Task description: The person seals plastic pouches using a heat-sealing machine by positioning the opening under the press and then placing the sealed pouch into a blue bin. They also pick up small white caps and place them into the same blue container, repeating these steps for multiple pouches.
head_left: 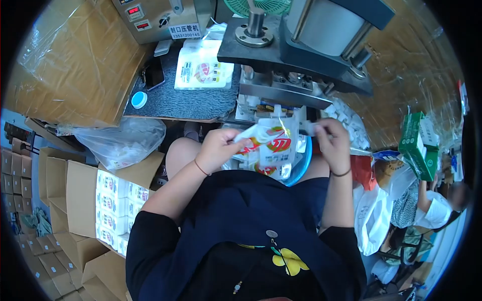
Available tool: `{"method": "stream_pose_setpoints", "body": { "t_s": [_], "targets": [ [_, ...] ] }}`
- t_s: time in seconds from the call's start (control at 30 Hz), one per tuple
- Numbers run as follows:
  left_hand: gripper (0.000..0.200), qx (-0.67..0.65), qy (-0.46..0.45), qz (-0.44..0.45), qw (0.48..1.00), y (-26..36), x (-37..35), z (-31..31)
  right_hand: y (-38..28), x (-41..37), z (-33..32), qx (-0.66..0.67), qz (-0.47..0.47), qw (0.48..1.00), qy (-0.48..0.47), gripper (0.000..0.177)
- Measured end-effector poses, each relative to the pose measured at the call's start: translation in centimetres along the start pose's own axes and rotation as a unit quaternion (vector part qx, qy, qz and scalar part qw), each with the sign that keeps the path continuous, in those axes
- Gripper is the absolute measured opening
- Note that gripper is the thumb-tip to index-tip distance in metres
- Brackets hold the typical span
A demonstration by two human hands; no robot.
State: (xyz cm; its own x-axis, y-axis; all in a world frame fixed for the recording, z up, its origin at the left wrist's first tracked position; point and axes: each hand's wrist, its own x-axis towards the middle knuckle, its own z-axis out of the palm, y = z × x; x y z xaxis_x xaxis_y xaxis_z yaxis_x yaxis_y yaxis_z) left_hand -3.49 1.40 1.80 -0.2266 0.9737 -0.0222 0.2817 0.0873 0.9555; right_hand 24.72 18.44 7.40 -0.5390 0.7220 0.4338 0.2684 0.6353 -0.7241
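My left hand point(220, 149) pinches the left edge of a white printed pouch point(277, 142) with red and orange markings, held up over my lap. My right hand point(333, 144) is closed, thumb against fingertips, on a small whitish piece point(312, 129) just right of the pouch. Beneath, a blue basin point(303, 168) between my knees holds more printed pouches, partly hidden by the one I hold. Straight ahead of my hands stands the metal press point(286, 95).
A stack of flat pouches point(205, 71), a phone point(153, 73) and a blue-lidded jar point(139, 100) lie on the dark mat point(186, 106). Small white parts point(348, 120) are piled right of the press. An open carton point(82, 193) of white packs stands left. Another person point(433, 209) sits at far right.
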Motion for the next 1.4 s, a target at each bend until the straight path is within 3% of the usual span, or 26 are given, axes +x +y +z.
{"method": "stream_pose_setpoints", "body": {
  "t_s": [0.07, 0.23, 0.33, 0.37, 0.43, 0.47, 0.5, 0.53, 0.6, 0.7, 0.8, 0.83, 0.87, 0.93, 0.97, 1.0, 1.03, 1.07, 1.13, 1.17, 1.27, 1.3, 1.4],
  "targets": [
    [0.025, -0.022, -0.031, -0.010, 0.999, 1.1, 0.0, 2.0, -2.3, 0.5, 1.7, 0.102, 0.011, 0.993, -0.059, 0.008],
    [0.029, -0.212, -0.111, -0.035, 0.970, 0.7, -0.5, 5.8, -2.4, 1.4, 3.0, 0.040, -0.022, 0.995, -0.086, 0.017],
    [0.030, -0.279, -0.171, -0.093, 0.940, 0.2, -1.0, 7.0, -1.2, 1.1, 1.8, 0.026, -0.044, 0.985, -0.167, 0.020],
    [0.029, -0.296, -0.190, -0.108, 0.930, -0.6, -1.0, 7.7, -1.0, 1.2, 1.2, 0.019, -0.001, 0.975, -0.223, 0.018],
    [0.028, -0.356, -0.236, -0.143, 0.893, 0.8, -1.0, 7.5, -0.6, 0.6, 0.9, 0.054, 0.025, 0.983, -0.175, 0.017],
    [0.029, -0.361, -0.235, -0.141, 0.892, 0.6, -0.7, 7.5, -0.3, 0.6, 0.5, 0.070, 0.036, 0.986, -0.149, 0.018],
    [0.030, -0.365, -0.232, -0.139, 0.891, 0.1, -0.4, 7.4, -0.5, 1.2, -0.7, -0.106, 0.047, 0.984, -0.135, 0.026],
    [0.031, -0.369, -0.229, -0.137, 0.890, -0.3, 0.1, 7.3, 1.1, 1.1, -1.6, -0.231, -0.002, 0.970, -0.075, 0.032],
    [0.030, -0.390, -0.173, -0.181, 0.886, 0.4, 1.9, 6.2, 3.6, 1.1, -3.3, -0.376, -0.006, 0.925, -0.059, 0.032],
    [0.028, -0.423, -0.154, -0.195, 0.871, 0.6, 4.8, 4.3, 7.2, 0.0, -3.4, -0.409, -0.037, 0.908, -0.084, 0.034],
    [0.030, -0.410, -0.139, -0.198, 0.879, 0.2, 5.5, 4.2, 7.9, -0.4, -3.8, -0.231, 0.007, 0.962, -0.146, 0.035],
    [0.024, -0.423, -0.138, -0.156, 0.882, -0.2, 5.4, 4.3, 6.8, -0.4, -3.6, -0.250, -0.026, 0.957, -0.144, 0.034],
    [0.023, -0.371, -0.057, -0.128, 0.918, -0.9, 5.8, 3.7, 7.2, -0.8, -3.4, -0.209, -0.031, 0.968, -0.138, 0.033],
    [0.021, -0.254, 0.112, -0.062, 0.959, -2.1, 6.9, 1.1, 5.5, -0.8, -4.5, -0.233, 0.010, 0.947, -0.221, 0.032],
    [0.020, -0.069, 0.198, 0.051, 0.976, -2.5, 8.2, -1.3, 5.5, -0.8, -4.7, -0.202, 0.016, 0.956, -0.213, 0.031],
    [0.020, 0.120, 0.275, 0.158, 0.941, -2.3, 10.2, -3.8, 5.5, -0.9, -5.0, -0.171, 0.023, 0.963, -0.206, 0.030],
    [0.025, 0.223, 0.322, 0.227, 0.892, -1.8, 12.3, -5.7, 6.6, -1.0, -5.4, -0.117, 0.067, 0.973, -0.188, 0.027],
    [0.039, 0.280, 0.297, 0.198, 0.891, -1.4, 14.2, -7.5, 7.7, -0.9, -5.3, -0.200, 0.026, 0.973, -0.108, 0.028],
    [0.058, 0.484, 0.292, 0.107, 0.818, -1.6, 17.6, -8.9, 9.3, 0.0, -5.1, -0.354, -0.058, 0.932, 0.057, 0.031],
    [0.063, 0.513, 0.264, 0.088, 0.812, -2.2, 19.6, -10.2, 9.3, 0.5, -5.1, -0.347, 0.016, 0.937, 0.032, 0.038],
    [0.069, 0.556, 0.205, 0.033, 0.805, -3.0, 22.0, -12.7, 9.2, 1.2, -3.7, -0.443, 0.062, 0.891, -0.080, 0.036],
    [0.069, 0.563, 0.178, 0.016, 0.807, -3.4, 21.9, -13.3, 8.2, 1.9, -3.1, -0.444, 0.134, 0.880, -0.099, 0.036],
    [0.071, 0.573, 0.140, -0.050, 0.806, -3.5, 18.7, -12.3, 9.8, 1.1, -3.0, -0.428, 0.105, 0.894, -0.080, 0.036]
  ]
}}
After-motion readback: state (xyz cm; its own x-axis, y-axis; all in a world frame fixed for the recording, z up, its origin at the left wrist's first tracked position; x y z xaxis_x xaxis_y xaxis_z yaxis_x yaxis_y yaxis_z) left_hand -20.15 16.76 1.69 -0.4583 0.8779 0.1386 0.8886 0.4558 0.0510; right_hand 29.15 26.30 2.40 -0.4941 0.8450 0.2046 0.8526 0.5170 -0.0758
